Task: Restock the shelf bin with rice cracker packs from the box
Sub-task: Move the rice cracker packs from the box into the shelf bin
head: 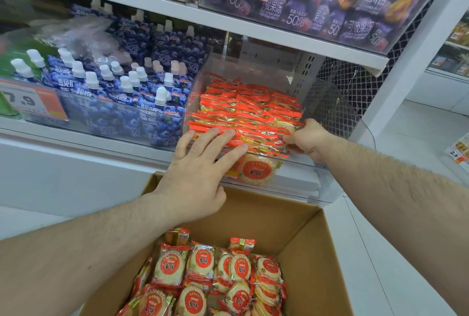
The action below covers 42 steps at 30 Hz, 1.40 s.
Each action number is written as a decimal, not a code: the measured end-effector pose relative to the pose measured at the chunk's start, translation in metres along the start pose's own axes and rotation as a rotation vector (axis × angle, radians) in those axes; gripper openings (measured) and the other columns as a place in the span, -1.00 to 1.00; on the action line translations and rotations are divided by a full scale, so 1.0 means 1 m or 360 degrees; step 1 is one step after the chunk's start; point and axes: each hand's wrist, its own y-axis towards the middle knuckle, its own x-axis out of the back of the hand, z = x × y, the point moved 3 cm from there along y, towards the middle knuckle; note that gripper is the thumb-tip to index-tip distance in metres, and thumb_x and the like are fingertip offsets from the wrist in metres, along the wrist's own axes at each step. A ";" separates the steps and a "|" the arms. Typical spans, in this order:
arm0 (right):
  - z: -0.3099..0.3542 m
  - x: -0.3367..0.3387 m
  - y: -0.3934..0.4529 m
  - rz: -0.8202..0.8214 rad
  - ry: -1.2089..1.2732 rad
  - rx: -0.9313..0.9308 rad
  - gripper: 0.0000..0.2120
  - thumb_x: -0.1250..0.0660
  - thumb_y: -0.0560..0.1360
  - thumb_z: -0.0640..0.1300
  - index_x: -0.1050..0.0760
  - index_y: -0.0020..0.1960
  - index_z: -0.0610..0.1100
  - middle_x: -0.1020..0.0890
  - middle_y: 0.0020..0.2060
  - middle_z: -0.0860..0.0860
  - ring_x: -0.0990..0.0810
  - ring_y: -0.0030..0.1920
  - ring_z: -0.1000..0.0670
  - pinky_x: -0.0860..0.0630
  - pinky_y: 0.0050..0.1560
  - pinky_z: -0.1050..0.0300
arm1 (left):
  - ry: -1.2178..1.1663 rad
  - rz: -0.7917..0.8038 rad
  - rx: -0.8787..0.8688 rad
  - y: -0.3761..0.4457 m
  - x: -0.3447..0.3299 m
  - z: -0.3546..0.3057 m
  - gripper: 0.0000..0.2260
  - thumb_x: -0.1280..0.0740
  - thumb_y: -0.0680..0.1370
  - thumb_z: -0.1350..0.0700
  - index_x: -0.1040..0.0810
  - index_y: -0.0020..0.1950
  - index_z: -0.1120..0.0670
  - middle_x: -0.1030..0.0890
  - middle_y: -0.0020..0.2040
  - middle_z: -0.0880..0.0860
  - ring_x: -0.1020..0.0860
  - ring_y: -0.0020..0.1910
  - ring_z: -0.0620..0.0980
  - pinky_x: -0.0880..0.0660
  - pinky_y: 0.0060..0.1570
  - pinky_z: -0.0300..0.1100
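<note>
A clear plastic shelf bin (256, 67) on the middle shelf holds a heap of red-and-gold rice cracker packs (243, 107). My left hand (200, 163) lies flat with fingers spread on the front packs at the bin's near edge. At the bin's right front corner my right hand (307, 138) pinches a rice cracker pack (283, 131). Below, an open cardboard box (299, 219) holds several more round cracker packs (203, 277) in its lower half.
Blue spouted jelly pouches (121, 92) fill the bin to the left, behind an orange price tag (33, 102). Purple plum jelly bags (342, 3) sit on the shelf above. A white shelf post (416, 49) and wire mesh (337, 92) stand to the right.
</note>
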 end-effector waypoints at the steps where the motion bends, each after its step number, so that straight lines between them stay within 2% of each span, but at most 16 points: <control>1: 0.000 0.001 -0.001 -0.0002 0.0048 -0.0020 -0.75 -0.45 0.46 -0.35 -0.42 0.00 -0.14 -0.64 -0.06 -0.13 -0.69 -0.09 -0.11 -0.66 -0.01 -0.08 | 0.0001 0.0003 -0.0004 0.000 0.000 0.000 -0.24 -0.33 0.28 0.00 -0.25 0.49 -0.08 -0.32 0.50 0.08 -0.24 0.47 0.12 0.00 0.42 0.18; 4: 0.001 0.005 -0.005 0.0020 0.0145 -0.0084 -0.64 -0.48 0.43 -0.35 -0.41 0.14 -0.21 -0.66 -0.02 -0.17 -0.71 -0.09 -0.12 -0.68 -0.08 -0.05 | 0.0000 0.0032 -0.0013 0.001 0.001 0.001 -0.24 -0.33 0.28 0.00 -0.27 0.50 -0.08 -0.32 0.50 0.08 -0.21 0.47 0.11 0.02 0.42 0.17; 10: 0.003 0.016 -0.020 0.0063 0.0090 -0.0179 -0.69 -0.53 0.39 -0.31 -0.52 0.07 -0.25 -0.64 0.09 -0.13 -0.68 0.00 -0.09 -0.66 -0.22 0.10 | -0.0032 0.0162 -0.0015 0.000 0.005 0.002 -0.24 -0.27 0.34 -0.02 -0.11 0.54 -0.13 -0.19 0.57 0.06 -0.14 0.53 0.12 0.17 0.45 0.15; 13: 0.011 0.020 -0.035 -0.0031 -0.0026 -0.0135 -0.56 -0.55 0.39 -0.24 -0.43 0.17 -0.26 -0.54 0.15 -0.07 -0.65 0.03 -0.10 -0.66 -0.14 0.07 | -0.0098 0.0156 -0.0002 0.000 0.008 0.002 -0.26 -0.24 0.40 -0.01 -0.02 0.56 -0.15 -0.06 0.60 0.04 0.02 0.57 0.09 0.27 0.46 0.13; 14: 0.014 0.022 -0.039 -0.0101 -0.0097 -0.0095 -0.40 -0.57 0.38 -0.21 -0.36 0.31 -0.26 -0.50 0.12 -0.06 -0.65 0.02 -0.11 -0.67 -0.09 0.02 | -0.0132 0.0112 -0.0032 0.000 0.011 0.001 -0.28 -0.24 0.40 0.01 -0.08 0.55 -0.13 -0.10 0.59 0.06 0.00 0.57 0.09 0.24 0.46 0.15; 16: 0.022 0.022 -0.049 -0.0235 -0.0249 0.0034 -0.24 -0.61 0.34 -0.12 -0.27 0.39 -0.19 -0.50 0.03 -0.04 -0.65 -0.05 -0.09 -0.67 -0.05 -0.06 | -0.0226 -0.0025 -0.0159 -0.001 0.017 -0.005 -0.37 -0.25 0.38 0.07 -0.28 0.48 -0.06 -0.26 0.54 0.08 -0.13 0.53 0.11 0.10 0.46 0.19; 22: 0.031 0.016 -0.067 -0.0280 -0.0466 0.0009 -0.29 -0.60 0.33 -0.06 -0.27 0.30 -0.14 -0.55 -0.02 -0.08 -0.61 -0.23 -0.03 -0.62 -0.24 0.05 | -0.0353 -0.0177 -0.0341 -0.003 0.024 -0.021 -0.44 -0.24 0.35 0.08 -0.40 0.37 -0.02 -0.35 0.47 0.06 -0.23 0.48 0.10 -0.05 0.41 0.15; 25: 0.036 0.019 -0.075 -0.0388 -0.0595 0.0055 -0.24 -0.58 0.34 -0.04 -0.25 0.37 -0.16 -0.48 0.19 -0.14 -0.60 -0.01 -0.12 -0.52 -0.18 0.06 | -0.0384 -0.0189 -0.0333 -0.004 0.024 -0.019 -0.43 -0.33 0.32 0.10 -0.44 0.36 0.00 -0.38 0.45 0.06 -0.26 0.46 0.10 -0.09 0.37 0.11; 27: 0.045 0.015 -0.093 -0.0687 -0.0789 0.0478 -0.40 -0.48 0.41 -0.08 -0.31 0.35 -0.15 -0.39 0.27 -0.15 -0.56 0.06 -0.17 -0.46 -0.11 0.05 | -0.0429 -0.0233 -0.0354 -0.005 0.026 -0.018 -0.46 -0.33 0.33 0.11 -0.45 0.32 0.01 -0.45 0.37 0.05 -0.34 0.36 0.10 -0.19 0.28 0.06; 30: 0.056 -0.006 -0.150 -0.1180 -0.0801 0.1800 -0.83 -0.34 0.43 -0.17 -0.54 0.00 -0.20 -0.54 -0.06 -0.15 -0.57 -0.19 -0.14 -0.48 -0.36 0.05 | -0.0604 -0.0122 -0.0431 -0.008 0.024 -0.020 -0.60 -0.29 0.39 0.12 -0.49 0.24 0.04 -0.56 0.08 -0.01 -0.51 0.07 0.04 -0.44 0.07 -0.01; 31: 0.050 -0.017 -0.165 -0.1139 -0.0746 0.2138 -0.91 -0.33 0.43 -0.20 -0.56 -0.13 -0.23 -0.55 -0.19 -0.14 -0.56 -0.27 -0.15 -0.45 -0.44 0.05 | -0.0687 0.0023 -0.0446 -0.011 0.021 -0.022 -0.66 -0.28 0.42 0.12 -0.49 0.19 0.02 -0.57 0.00 -0.03 -0.54 -0.01 0.02 -0.48 -0.01 -0.05; 33: 0.029 -0.043 -0.188 -0.0877 -0.0659 0.2406 -0.91 -0.34 0.41 -0.24 -0.54 -0.27 -0.24 -0.53 -0.33 -0.13 -0.52 -0.36 -0.17 -0.40 -0.45 0.04 | -0.0733 0.0406 -0.0420 -0.020 0.011 -0.026 -0.81 -0.27 0.47 0.09 -0.39 0.06 -0.07 -0.58 -0.06 -0.02 -0.56 -0.07 0.04 -0.48 -0.10 -0.13; 35: -0.003 -0.072 -0.190 -0.0592 -0.0644 0.2293 -0.92 -0.33 0.39 -0.24 -0.53 -0.27 -0.22 -0.52 -0.35 -0.10 -0.51 -0.37 -0.14 -0.39 -0.41 0.08 | -0.0593 0.0906 -0.0327 -0.032 -0.006 -0.027 -0.83 -0.26 0.51 0.04 -0.29 0.02 -0.07 -0.56 0.00 0.00 -0.56 -0.01 0.07 -0.49 -0.08 -0.10; 37: -0.048 -0.101 -0.176 -0.0296 -0.0752 0.1979 -0.89 -0.26 0.38 -0.16 -0.51 -0.25 -0.19 -0.52 -0.35 -0.06 -0.52 -0.36 -0.13 -0.43 -0.42 0.11 | -0.0497 0.1307 -0.0259 -0.046 -0.025 -0.025 -0.73 -0.25 0.52 0.02 -0.35 0.20 -0.01 -0.55 0.09 0.00 -0.55 0.06 0.07 -0.51 -0.02 -0.08; 39: -0.094 -0.122 -0.153 0.0003 -0.1004 0.1569 -0.85 -0.19 0.39 -0.09 -0.47 -0.22 -0.15 -0.53 -0.32 -0.05 -0.56 -0.33 -0.16 -0.51 -0.40 0.04 | -0.0505 0.1570 -0.0199 -0.056 -0.038 -0.024 -0.53 -0.24 0.53 0.00 -0.25 0.44 -0.04 -0.55 0.17 -0.04 -0.54 0.12 0.02 -0.52 0.07 -0.06; 42: -0.162 -0.135 -0.118 0.0262 -0.1421 0.0818 -0.92 -0.21 0.48 -0.09 -0.40 -0.13 -0.11 -0.57 -0.15 -0.06 -0.60 -0.12 -0.18 -0.51 -0.17 0.01 | -0.0592 0.1738 -0.0157 -0.065 -0.048 -0.028 -0.45 -0.23 0.54 0.01 -0.17 0.52 -0.08 -0.56 0.17 -0.09 -0.54 0.11 -0.03 -0.55 0.08 0.00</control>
